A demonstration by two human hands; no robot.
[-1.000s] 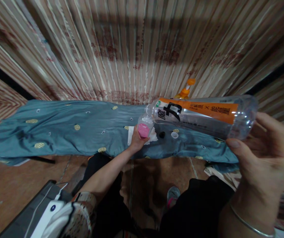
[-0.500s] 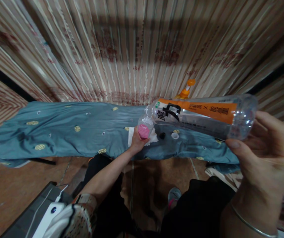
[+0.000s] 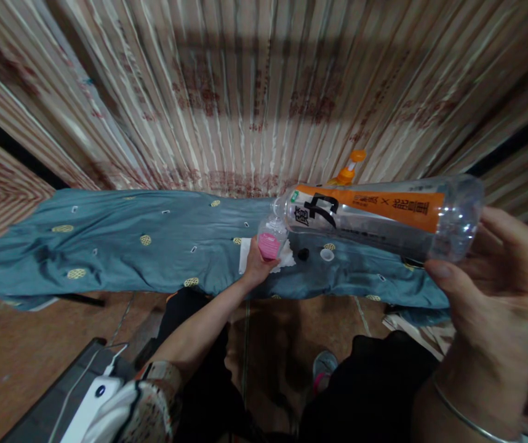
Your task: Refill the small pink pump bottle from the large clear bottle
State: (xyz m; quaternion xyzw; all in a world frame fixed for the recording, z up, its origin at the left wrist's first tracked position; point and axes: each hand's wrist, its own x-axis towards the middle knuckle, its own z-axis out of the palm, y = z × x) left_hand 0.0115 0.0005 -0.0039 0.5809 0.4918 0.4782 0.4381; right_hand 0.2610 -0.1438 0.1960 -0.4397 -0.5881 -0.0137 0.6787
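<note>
Holds the small clear bottle (image 3: 269, 244) in the left hand (image 3: 257, 267), fingers curled around the pink-labelled body, over the white tissue (image 3: 244, 255) on the cloth-covered tabletop (image 3: 111, 237). Pinches the base of the large clear bottle (image 3: 365, 212) with the right hand (image 3: 499, 283), thumb on the near side, fingers on the far right. Has the large bottle close to level, neck pointing left, at the small bottle's mouth; cannot tell whether touching there, nor make out any liquid passing.

Probably best to brace the small bottle firmly, line up both necks, and raise the large base only slowly. Gripped so far from the neck, likely to wobble at the mouth: worth steadying the right wrist, watching the join, and squeezing neither thin wall.

On the large bottle, reads 魔力 in bold black, then ×  and 能量 across an orange panel; too blurred to be sure of the characters before the ×. On the pink label, print too small to read. Right of the tissue, a dark piece (image 3: 303, 254), perhaps a cap, and a white cap-like piece (image 3: 327, 254); on the far side, an orange pump top (image 3: 346, 175), no lettering legible.
</note>
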